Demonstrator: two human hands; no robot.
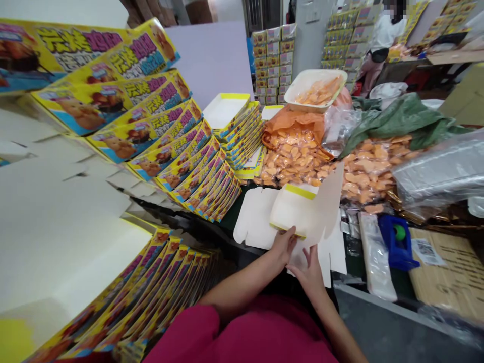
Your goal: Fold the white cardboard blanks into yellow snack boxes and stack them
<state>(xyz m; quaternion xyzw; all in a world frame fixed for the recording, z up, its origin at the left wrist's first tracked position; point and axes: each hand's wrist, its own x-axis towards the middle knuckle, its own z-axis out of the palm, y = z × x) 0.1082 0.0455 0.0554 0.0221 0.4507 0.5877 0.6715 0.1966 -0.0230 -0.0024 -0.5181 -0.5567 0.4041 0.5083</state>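
Two hands (pixel 283 246), one white carton (pixel 291 214)

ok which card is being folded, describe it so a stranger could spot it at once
Between the fanned yellow printed boxes and the heap of orange pieces, find the left hand and right hand. Under them lies a partly folded white die-cut card blank. Unlike the printed boxes, its showing side is plain, with only a thin yellow edge.

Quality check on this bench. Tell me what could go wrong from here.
The tall flap of the white cardboard box blank, held by the left hand and right hand, could brush the loose orange pieces and scatter them. The leaning row of yellow printed cartons might slide over.
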